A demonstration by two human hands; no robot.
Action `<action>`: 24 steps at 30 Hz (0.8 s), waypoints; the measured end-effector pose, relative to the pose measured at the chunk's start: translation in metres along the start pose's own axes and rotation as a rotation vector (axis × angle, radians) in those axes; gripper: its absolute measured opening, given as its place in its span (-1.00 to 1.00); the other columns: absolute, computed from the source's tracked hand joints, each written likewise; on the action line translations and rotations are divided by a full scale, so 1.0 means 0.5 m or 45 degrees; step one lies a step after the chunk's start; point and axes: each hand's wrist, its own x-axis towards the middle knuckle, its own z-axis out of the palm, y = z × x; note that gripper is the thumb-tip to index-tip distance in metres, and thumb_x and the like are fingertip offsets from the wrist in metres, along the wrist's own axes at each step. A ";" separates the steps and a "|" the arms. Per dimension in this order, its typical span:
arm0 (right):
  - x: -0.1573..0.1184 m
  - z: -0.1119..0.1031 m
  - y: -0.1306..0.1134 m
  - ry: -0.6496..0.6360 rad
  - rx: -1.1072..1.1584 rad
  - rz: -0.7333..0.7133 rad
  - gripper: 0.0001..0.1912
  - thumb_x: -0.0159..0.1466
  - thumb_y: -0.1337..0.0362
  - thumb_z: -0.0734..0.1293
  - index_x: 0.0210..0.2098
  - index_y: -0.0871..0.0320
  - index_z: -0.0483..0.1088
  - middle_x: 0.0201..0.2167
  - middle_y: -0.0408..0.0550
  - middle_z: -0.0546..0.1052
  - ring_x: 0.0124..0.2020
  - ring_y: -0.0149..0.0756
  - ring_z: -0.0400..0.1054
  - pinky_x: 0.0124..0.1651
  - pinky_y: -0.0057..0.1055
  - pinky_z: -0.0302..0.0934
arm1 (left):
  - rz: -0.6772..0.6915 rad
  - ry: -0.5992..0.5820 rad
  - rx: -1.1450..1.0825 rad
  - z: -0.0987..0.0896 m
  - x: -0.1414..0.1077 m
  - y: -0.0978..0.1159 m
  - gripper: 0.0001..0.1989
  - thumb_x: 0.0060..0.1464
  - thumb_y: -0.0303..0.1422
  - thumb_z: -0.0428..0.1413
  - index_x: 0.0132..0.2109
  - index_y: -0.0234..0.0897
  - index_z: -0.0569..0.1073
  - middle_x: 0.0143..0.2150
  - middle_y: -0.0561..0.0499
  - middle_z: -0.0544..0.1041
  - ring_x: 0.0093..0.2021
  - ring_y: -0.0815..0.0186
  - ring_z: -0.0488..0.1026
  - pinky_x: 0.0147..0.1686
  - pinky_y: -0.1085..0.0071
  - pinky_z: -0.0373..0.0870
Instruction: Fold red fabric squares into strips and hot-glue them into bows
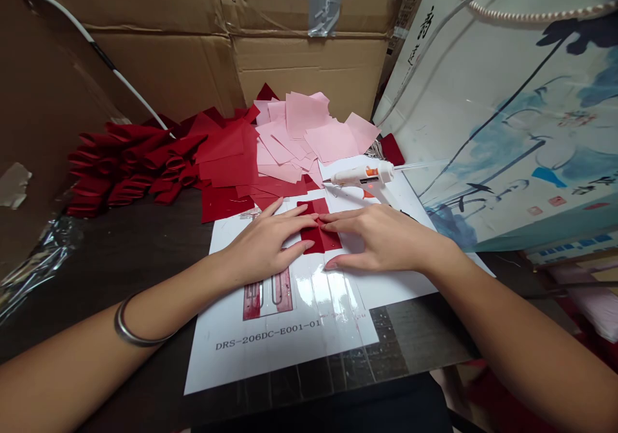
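A small dark red fabric square [315, 245] lies on the taped white paper sheet [232, 362], with a crease down its middle. My left hand [270, 240] rests flat at its left side, fingertips touching the cloth. From the right, my right hand [367, 237] lays its fingers on the same square, its thumb apart and lower down. Both hands have their fingers stretched out. Just beyond them a white and orange glue gun [362, 175] lies on its side, nozzle pointing left, a clear glue stick out of its back.
Behind the hands lie loose red squares [232, 163] and pink squares [309, 130]. A heap of folded red pieces [135, 163] stands at the left. Cardboard boxes [309, 66] wall off the back; a painted bag [506, 118] with a bead handle stands at the right.
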 end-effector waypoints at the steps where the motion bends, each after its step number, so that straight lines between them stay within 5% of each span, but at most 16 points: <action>1: 0.000 0.000 0.000 0.000 0.004 0.002 -0.45 0.23 -0.12 0.29 -0.02 0.18 0.50 0.07 0.04 0.52 -0.06 0.01 0.47 -0.06 -0.10 0.30 | -0.006 -0.019 0.014 -0.001 0.000 0.001 -0.65 0.27 -0.29 0.00 0.17 -0.14 0.36 0.26 0.01 0.37 0.34 0.16 0.19 0.37 -0.04 -0.14; 16: -0.005 -0.001 0.003 0.031 -0.011 -0.024 -0.51 0.26 -0.06 0.30 -0.04 0.18 0.51 -0.03 0.06 0.57 -0.05 0.04 0.48 -0.03 -0.09 0.28 | -0.108 -0.190 0.149 -0.006 0.002 0.012 -0.50 0.31 -0.11 -0.12 0.31 -0.16 0.16 0.37 0.02 0.19 0.41 0.13 0.00 0.38 -0.05 -0.28; 24: 0.002 0.013 -0.013 0.132 0.056 -0.145 -0.58 0.29 -0.02 0.28 -0.05 0.13 0.51 -0.15 -0.01 0.62 -0.13 -0.10 0.50 -0.08 -0.23 0.28 | -0.161 -0.110 0.094 -0.001 -0.005 0.014 -0.49 0.28 -0.10 -0.08 0.27 -0.22 0.17 0.27 -0.08 0.33 0.31 0.04 0.19 0.35 -0.13 -0.25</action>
